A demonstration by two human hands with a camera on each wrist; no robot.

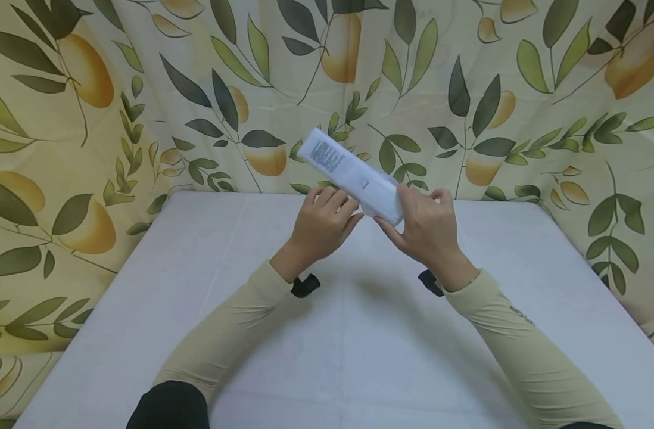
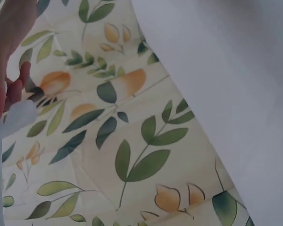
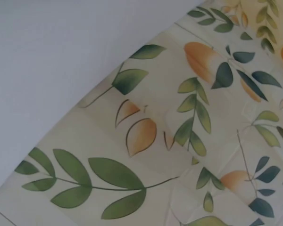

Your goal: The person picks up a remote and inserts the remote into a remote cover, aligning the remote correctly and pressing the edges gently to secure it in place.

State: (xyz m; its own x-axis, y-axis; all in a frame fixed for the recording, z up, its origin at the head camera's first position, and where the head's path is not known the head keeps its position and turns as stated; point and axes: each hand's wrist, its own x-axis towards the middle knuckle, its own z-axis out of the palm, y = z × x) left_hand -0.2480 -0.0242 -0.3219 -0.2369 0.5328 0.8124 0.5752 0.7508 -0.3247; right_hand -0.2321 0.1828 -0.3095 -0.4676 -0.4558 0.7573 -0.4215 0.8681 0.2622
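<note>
A long white box (image 1: 354,173) with a block of dark print near its upper-left end is held up over the table, slanting down to the right in the head view. My right hand (image 1: 426,223) grips its lower-right end, thumb along the near side and fingers over the far side. My left hand (image 1: 327,223) has its fingers curled at the box's near lower edge, the fingertips partly hidden. In the left wrist view a white flap (image 2: 20,117) juts out below a hand (image 2: 9,47), and reddish round spots lie on the white surface at the left border.
A white-covered table (image 1: 284,369) lies beneath both arms. Behind it and at the sides hangs a curtain (image 1: 187,161) printed with leaves and orange fruit. A dark camera mount (image 1: 305,286) sits at the left wrist, another mount (image 1: 430,283) at the right.
</note>
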